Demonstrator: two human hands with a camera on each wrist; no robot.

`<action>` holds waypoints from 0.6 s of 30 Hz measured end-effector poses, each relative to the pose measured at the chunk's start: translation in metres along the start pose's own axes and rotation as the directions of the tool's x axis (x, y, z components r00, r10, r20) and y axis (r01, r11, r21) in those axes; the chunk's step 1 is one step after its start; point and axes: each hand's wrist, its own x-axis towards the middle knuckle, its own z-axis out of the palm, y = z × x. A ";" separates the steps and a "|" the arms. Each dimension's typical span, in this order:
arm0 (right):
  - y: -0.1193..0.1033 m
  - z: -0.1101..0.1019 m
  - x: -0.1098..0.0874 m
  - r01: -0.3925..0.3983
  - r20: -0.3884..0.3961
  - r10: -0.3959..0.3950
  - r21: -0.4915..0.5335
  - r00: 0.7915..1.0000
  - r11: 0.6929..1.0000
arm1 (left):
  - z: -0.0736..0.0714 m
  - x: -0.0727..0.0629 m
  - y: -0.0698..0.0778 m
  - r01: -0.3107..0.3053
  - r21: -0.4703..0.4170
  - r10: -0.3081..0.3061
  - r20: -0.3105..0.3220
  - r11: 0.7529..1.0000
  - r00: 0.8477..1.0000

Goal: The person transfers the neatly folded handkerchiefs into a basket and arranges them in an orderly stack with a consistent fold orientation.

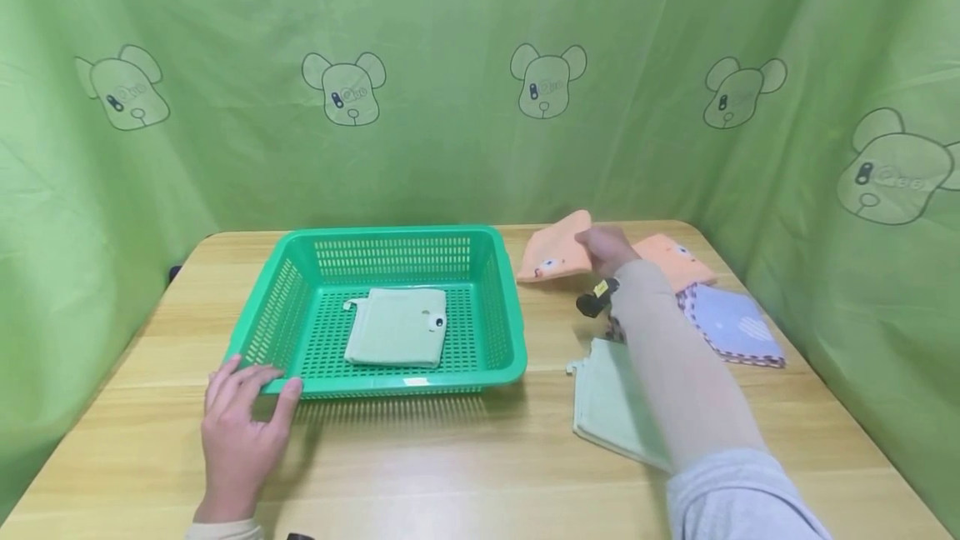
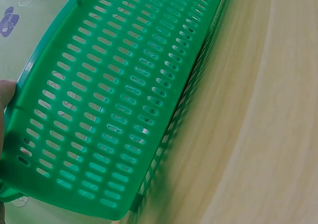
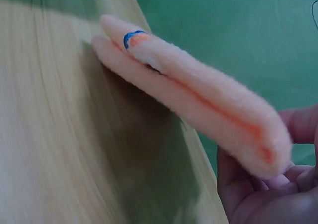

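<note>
My right hand (image 1: 609, 247) pinches a folded peach-orange towel (image 1: 557, 247) by its right edge, beyond the basket's right side. In the right wrist view the folded layers of this towel (image 3: 198, 97) show edge-on, raised over the wood, with thumb and fingers at one end. My left hand (image 1: 243, 427) grips the near left corner of a green plastic basket (image 1: 513, 315), thumb and fingers on its rim. Inside the basket lies a folded pale green towel (image 1: 397, 327) with a small eye design. The left wrist view shows the slotted basket wall (image 2: 109, 85) up close.
Right of the basket, another pale green towel (image 1: 615, 407) lies partly under my right forearm. Behind the arm are a second peach-orange towel (image 1: 667, 261) and a blue-purple towel (image 1: 731, 323) with a checked border. A green curtain (image 1: 450, 165) surrounds the wooden table (image 1: 420, 473).
</note>
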 end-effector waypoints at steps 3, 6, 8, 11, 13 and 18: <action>-0.002 0.001 0.001 0.013 -0.012 -0.013 0.031 1.000 0.999 | 0.000 0.000 0.000 0.000 0.000 0.000 -0.001 1.000 1.000; -0.003 0.001 0.001 0.015 -0.014 -0.014 0.072 1.000 0.997 | 0.000 0.000 0.000 -0.002 -0.002 0.002 -0.003 1.000 1.000; -0.004 0.001 0.000 0.009 -0.014 -0.008 0.085 1.000 0.996 | 0.000 0.000 0.000 -0.004 -0.003 0.004 -0.004 1.000 1.000; -0.007 0.002 -0.003 0.006 -0.006 -0.006 0.081 1.000 0.997 | 0.000 0.000 0.001 -0.003 -0.003 0.003 -0.003 1.000 1.000; -0.009 0.002 -0.006 0.006 0.000 -0.006 0.073 1.000 0.997 | 0.000 0.000 0.001 0.000 -0.001 0.000 0.001 1.000 1.000; -0.014 0.004 -0.011 0.020 0.024 -0.022 0.085 0.999 0.996 | 0.000 0.000 0.001 0.001 -0.001 -0.001 0.002 1.000 1.000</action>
